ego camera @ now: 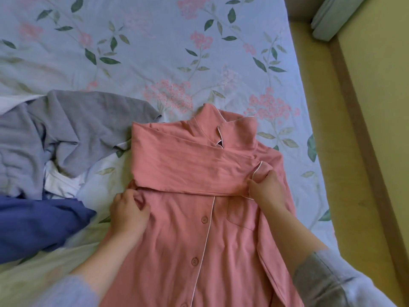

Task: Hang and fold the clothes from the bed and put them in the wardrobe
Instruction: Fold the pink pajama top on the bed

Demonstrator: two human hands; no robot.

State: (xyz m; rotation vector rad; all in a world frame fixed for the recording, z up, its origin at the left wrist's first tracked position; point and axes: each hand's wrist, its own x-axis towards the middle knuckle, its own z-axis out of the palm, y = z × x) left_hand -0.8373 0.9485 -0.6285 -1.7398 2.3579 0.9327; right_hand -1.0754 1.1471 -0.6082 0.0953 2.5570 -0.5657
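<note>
Right hand (265,185): fingers and thumb are closing tight, pinching the white-piped cuff (262,168) of the sleeve (188,167), which is lying folded across the chest of the pink pyjama shirt (188,240). Left hand (128,210): fingers are curling into the cloth at the shirt's left edge, just under the sleeve fold, gripping a gather of it. Shirt: lying button-side up on the floral bedsheet (155,41), collar pointing away from the person. Left of the shirt: a grey garment (77,120), a white garment (62,180) and a blue garment (39,220) are lying unfolded. Step judged in hand: sleeve-folding, early in the task, with no wardrobe in view. The next move is likely calling for laying the cuff flat, smoothing the fold, then doubling the body up.
</note>
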